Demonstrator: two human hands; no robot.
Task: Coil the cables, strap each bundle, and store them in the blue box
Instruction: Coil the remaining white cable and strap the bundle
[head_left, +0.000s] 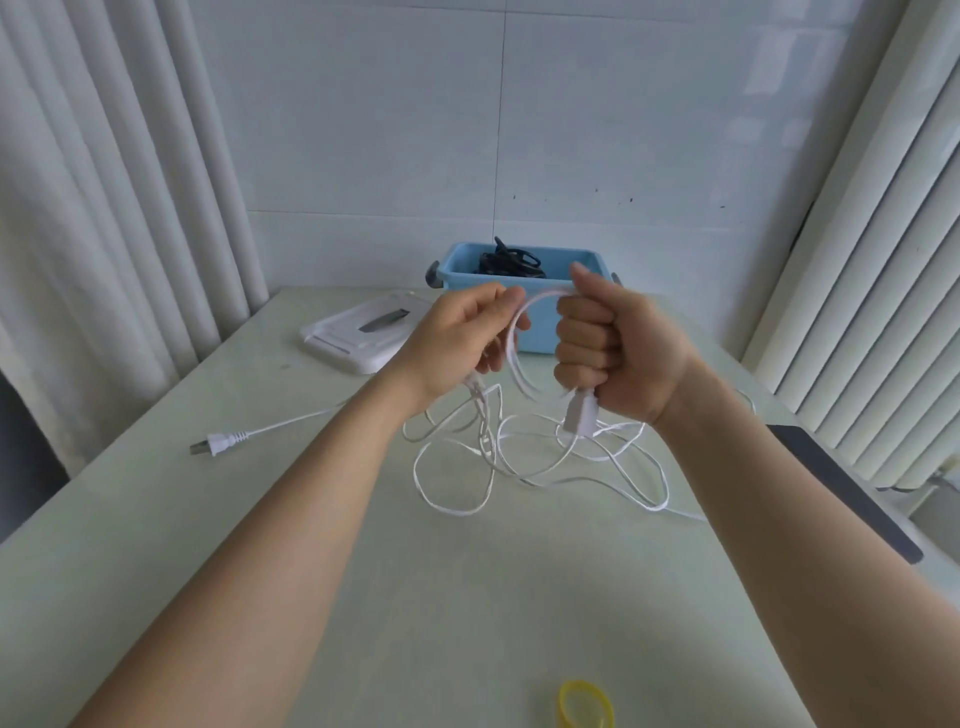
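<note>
I am watching the white cable (511, 340) being worked just above the middle of the table (260, 545). One short loop is arching between the two hands, while most of its length is lying in loose tangles below them. The plug (215, 444) is trailing out toward nine o'clock.

The right hand (608, 348) is clamping a full fist round the cable, with the connector end (576, 415) poking out beneath (I judge it is serving as the anchor for the coil). The left hand (462, 338) is pinching the strand between thumb and fingertips – lightly, I think, so that it can feed the next turn across.

At twelve o'clock the blue box (457, 273) is standing open, a black bundle (506, 262) already lying inside and its white lid (358, 332) resting at ten o'clock. A yellow strap (584, 704) is waiting at six o'clock – close at hand for binding.
</note>
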